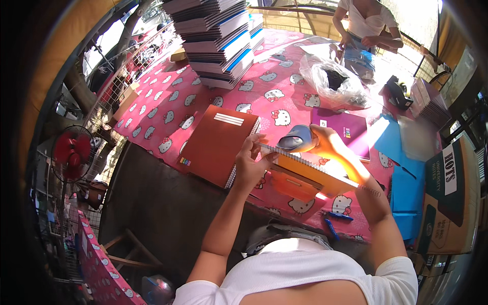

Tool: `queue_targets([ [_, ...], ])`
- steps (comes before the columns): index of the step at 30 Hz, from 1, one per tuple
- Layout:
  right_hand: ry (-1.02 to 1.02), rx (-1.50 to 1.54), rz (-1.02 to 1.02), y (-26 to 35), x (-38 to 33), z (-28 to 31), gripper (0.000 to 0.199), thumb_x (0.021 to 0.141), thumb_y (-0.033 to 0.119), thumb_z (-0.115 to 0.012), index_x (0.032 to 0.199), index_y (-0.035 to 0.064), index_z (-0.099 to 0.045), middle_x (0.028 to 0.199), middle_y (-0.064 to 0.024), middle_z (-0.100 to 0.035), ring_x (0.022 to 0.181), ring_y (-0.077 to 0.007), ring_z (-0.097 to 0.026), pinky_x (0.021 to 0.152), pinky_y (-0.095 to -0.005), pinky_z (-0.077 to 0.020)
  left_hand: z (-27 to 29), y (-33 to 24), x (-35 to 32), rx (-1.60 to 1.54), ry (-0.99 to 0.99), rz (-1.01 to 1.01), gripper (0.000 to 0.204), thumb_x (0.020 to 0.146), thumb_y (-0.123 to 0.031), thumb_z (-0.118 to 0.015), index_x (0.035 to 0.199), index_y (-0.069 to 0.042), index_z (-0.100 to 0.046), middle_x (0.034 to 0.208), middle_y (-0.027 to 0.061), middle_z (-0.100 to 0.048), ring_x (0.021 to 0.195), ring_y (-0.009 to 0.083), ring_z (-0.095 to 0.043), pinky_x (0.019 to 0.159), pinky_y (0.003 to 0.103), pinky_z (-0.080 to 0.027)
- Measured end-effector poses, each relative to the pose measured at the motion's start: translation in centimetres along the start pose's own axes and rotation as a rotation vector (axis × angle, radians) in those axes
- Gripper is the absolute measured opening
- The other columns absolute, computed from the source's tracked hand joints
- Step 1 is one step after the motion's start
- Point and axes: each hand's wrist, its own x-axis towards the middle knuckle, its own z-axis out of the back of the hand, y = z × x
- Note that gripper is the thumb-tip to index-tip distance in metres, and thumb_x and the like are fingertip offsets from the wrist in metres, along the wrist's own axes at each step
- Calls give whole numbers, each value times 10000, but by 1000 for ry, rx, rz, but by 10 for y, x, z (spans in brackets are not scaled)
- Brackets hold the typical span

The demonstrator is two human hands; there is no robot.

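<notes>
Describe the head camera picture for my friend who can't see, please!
A person's left hand holds a spiral notebook by its coil; the right hand holds a rounded blue object close to it. Below is a pink cat-print tablecloth, with a red-brown notebook, a tall notebook stack, and another person on the far side.

Sunlit pink-covered table (152,109) near wire-mesh fencing (113,84), dark floor (133,195) below.

At the frame's centre I see an orange spiral-bound paper notebook (333,186) with a metal-looking coil (305,161); beneath, a smooth, glossy, plastic-looking pink printed tablecloth (175,133). Upper right, a shiny, crinkled clear plastic bag (353,97); far right, a matt brown-and-green cardboard box (447,226).
</notes>
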Motion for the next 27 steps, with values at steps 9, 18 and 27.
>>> queue_targets([
  [9,-187,-255,-9,-37,-13,-28,365,639,57,-668,987,39,-561,809,-130,-621,771,-333,-637,661,-409,-510,23,6,-1,-234,-62,264,351,827,63,-655,1165,1,-579,1072,88,-645,958,123,-606,901,275,-506],
  [18,-415,-390,-189,-107,-188,-75,622,633,269,-789,1161,38,-554,1272,-212,-498,1181,-381,-468,942,-473,-397,31,39,28,-516,198,97,242,823,-13,-698,1049,-39,-618,1048,68,-669,956,110,-620,822,236,-494],
  [27,-339,-58,-475,-33,-259,-126,515,750,164,-726,1197,22,-514,1082,-177,-533,1100,-357,-512,912,-437,-424,-8,18,43,-491,256,48,161,811,10,-708,932,-9,-604,1031,131,-664,915,160,-654,828,301,-533],
])
